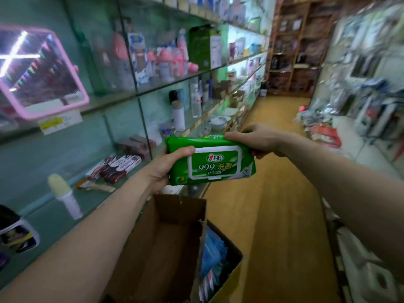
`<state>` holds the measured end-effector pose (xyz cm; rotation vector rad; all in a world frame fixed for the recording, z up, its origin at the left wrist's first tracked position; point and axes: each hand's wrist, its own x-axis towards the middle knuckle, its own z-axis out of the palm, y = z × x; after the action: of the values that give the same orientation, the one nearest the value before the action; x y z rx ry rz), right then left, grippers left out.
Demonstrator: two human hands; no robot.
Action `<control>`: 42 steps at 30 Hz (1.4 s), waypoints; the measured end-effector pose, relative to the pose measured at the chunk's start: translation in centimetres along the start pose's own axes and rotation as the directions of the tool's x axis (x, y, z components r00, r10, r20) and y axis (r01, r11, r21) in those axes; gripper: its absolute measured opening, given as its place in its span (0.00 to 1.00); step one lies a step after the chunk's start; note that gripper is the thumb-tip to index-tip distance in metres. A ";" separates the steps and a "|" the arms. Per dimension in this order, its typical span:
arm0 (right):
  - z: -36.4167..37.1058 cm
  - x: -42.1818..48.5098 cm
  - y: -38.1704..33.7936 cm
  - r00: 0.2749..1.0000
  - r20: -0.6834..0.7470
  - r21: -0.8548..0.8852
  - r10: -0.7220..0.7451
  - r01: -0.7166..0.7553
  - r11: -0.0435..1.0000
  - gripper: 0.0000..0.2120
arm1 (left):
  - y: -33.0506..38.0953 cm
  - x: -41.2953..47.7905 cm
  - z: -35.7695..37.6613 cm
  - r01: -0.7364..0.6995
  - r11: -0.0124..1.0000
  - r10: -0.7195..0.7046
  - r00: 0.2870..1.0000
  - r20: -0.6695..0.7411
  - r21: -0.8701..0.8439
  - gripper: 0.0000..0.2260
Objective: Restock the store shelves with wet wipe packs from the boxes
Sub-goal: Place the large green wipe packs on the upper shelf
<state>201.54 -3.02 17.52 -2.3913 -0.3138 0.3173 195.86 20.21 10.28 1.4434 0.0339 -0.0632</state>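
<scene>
The left hand (165, 169) grips the pack (211, 165) at its left end, thumb curled over the top. The right hand (261, 141) pinches the right end. The pack is held in the air, a soft, glossy green plastic oblong with a white-framed flip lid printed "999". Just below the pack stands an open brown cardboard box (166, 237) holding blue packets (213, 254). Left of the pack run glass shelves (39, 162).

Dim greenish light, motion blur throughout, wide-angle bending at edges, glare in the mirror (37, 71).
</scene>
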 end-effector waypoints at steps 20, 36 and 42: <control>-29.2 -17.0 10.7 0.652 -0.719 0.023 0.242 -0.325 0.946 0.30 | 13.7 11.7 35.8 -0.190 0.980 0.118 0.783 0.610 0.054 0.30; -41.4 -23.2 16.4 0.343 -0.901 0.096 0.267 -0.441 0.892 0.24 | 18.2 16.3 55.8 -0.250 0.965 0.208 0.535 0.819 -0.081 0.20; -45.8 -23.5 17.4 0.211 -0.952 0.105 0.221 -0.454 0.885 0.22 | 20.1 20.1 62.7 -0.277 0.953 0.240 0.432 0.869 -0.126 0.18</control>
<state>196.00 -50.91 42.66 -2.3335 0.8306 -1.0634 216.30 -39.93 36.95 1.2794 -1.0771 -0.5656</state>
